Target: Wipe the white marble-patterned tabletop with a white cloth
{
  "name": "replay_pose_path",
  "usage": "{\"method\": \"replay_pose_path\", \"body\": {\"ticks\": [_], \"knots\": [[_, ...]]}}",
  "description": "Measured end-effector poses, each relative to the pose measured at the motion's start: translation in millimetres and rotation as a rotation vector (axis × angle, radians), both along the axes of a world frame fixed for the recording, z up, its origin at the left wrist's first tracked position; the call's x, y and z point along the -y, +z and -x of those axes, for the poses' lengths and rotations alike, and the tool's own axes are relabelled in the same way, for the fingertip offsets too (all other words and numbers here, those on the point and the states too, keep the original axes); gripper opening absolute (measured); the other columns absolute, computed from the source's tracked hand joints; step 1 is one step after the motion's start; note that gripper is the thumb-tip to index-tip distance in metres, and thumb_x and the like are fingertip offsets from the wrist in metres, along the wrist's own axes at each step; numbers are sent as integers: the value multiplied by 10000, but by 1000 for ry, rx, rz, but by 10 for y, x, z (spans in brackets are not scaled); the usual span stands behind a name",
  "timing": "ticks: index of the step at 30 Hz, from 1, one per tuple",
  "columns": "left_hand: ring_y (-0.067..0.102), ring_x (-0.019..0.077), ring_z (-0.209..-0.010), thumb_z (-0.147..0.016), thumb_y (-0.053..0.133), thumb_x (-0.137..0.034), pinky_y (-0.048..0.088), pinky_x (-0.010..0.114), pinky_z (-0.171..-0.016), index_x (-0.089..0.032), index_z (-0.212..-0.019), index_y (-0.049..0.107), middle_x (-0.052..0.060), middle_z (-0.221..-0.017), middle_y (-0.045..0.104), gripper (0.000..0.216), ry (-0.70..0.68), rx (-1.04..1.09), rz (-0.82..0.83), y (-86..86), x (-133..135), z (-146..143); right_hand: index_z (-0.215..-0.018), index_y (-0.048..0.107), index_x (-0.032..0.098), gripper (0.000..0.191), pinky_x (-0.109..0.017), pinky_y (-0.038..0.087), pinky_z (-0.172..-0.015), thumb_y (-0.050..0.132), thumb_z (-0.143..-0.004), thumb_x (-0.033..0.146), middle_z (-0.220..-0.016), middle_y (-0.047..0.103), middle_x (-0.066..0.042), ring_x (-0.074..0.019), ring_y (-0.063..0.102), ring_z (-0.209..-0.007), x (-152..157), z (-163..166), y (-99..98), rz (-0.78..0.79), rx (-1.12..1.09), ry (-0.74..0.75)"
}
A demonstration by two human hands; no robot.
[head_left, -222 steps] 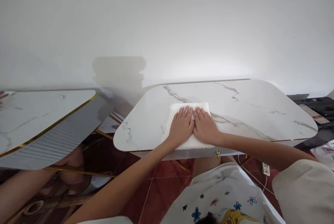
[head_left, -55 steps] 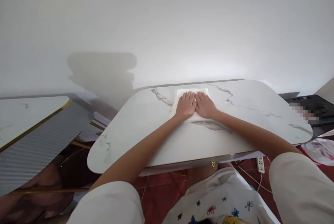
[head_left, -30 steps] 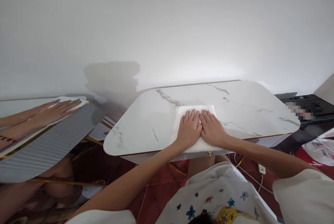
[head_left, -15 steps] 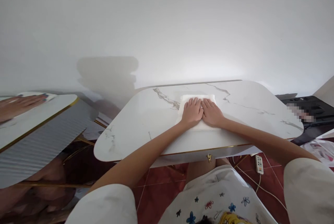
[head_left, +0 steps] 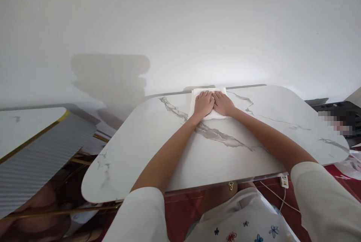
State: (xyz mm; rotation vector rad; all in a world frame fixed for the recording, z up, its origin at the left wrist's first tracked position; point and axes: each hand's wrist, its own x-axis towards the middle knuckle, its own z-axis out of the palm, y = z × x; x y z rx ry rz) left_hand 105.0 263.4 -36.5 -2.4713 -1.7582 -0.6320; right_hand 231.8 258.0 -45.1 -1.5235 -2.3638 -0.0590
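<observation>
A folded white cloth (head_left: 208,90) lies flat near the back edge of a white marble-patterned table (head_left: 135,152). My left hand (head_left: 204,103) presses down on its left half, fingers stretched out and pointing away from me. Beside it, my right hand (head_left: 222,103) rests flat on the right half, its fingers angled toward the left hand's. The two hands meet at the fingertips and thumbs. Both palms cover the middle of the cloth, which shows at its back edge and along the front.
Behind the table rises a pale wall (head_left: 180,27). At left stands another white table (head_left: 31,121) with a gold rim and grey ribbed side. A black object (head_left: 341,112), partly blurred, is at right. A power strip (head_left: 284,180) with a cord lies on the red floor.
Both hands have slid the cloth away from me to the table's back edge, baring the grey vein beneath. A co-worker's hand at the left table has gone from view.
</observation>
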Motion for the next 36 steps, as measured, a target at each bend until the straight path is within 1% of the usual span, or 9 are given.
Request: {"method": "replay_pose_path", "body": {"ticks": [7,12,14,19,24,28,31,36], "knots": [[377,227,-1285,-911,309,-240,297,389,-1062,-190,-1288,490,60,-1382,482,422,-19,-34,-19,5,-397,52,-1401,352,8,548,-396,238,-1080,307,-917,261,-1467,357,-179,-289,303,-1347,-387,68,-2,-27,-3,-17],[441,232,-1209,-917,293,-243,339,390,-1013,-203,-1246,514,61,-1290,555,398,-9,-46,-19,13,-535,61,-1371,394,16,522,-372,252,-1065,326,-911,253,-1428,415,-177,-276,342,-1311,-556,91,-9,-51,2,-1],[445,236,-1200,-916,295,-241,342,395,-1007,-205,-1240,515,62,-1277,561,393,0,-53,-22,7,-544,58,-1366,399,16,518,-371,257,-1060,324,-910,250,-1421,423,-175,-274,348,-1306,-586,84,-16,-49,-9,15],[414,240,-1230,-918,290,-240,316,402,-1028,-196,-1286,475,64,-1345,507,414,26,-70,-16,-13,-526,7,-1372,393,20,529,-387,264,-1057,328,-905,261,-1421,425,-172,-279,347,-1310,-607,7,-43,-35,-34,60],[426,239,-1215,-924,293,-249,323,395,-1019,-207,-1262,491,62,-1312,533,394,31,-78,-22,-18,-540,-181,-1373,390,15,531,-380,266,-1063,327,-901,250,-1424,425,-169,-275,350,-1311,-618,-178,-50,-37,-31,47],[445,241,-1196,-924,297,-254,332,392,-1010,-217,-1237,508,63,-1282,553,379,49,-71,-27,-13,-541,-311,-1372,404,35,521,-375,268,-1067,322,-902,243,-1424,431,-153,-268,359,-1309,-614,-286,-37,-36,-33,33],[434,237,-1211,-919,295,-247,319,397,-1027,-212,-1269,487,66,-1313,533,400,41,-78,-30,-8,-498,-326,-1373,403,40,518,-396,268,-1067,312,-906,243,-1426,428,-157,-277,353,-1314,-564,-292,-32,-49,-26,7],[349,245,-1304,-922,277,-265,269,411,-1073,-180,-1345,429,75,-1421,437,457,-4,-73,-22,-18,-341,-302,-1408,357,40,538,-405,242,-1089,303,-923,267,-1473,354,-163,-283,302,-1355,-363,-282,-55,-37,0,-68]]}}
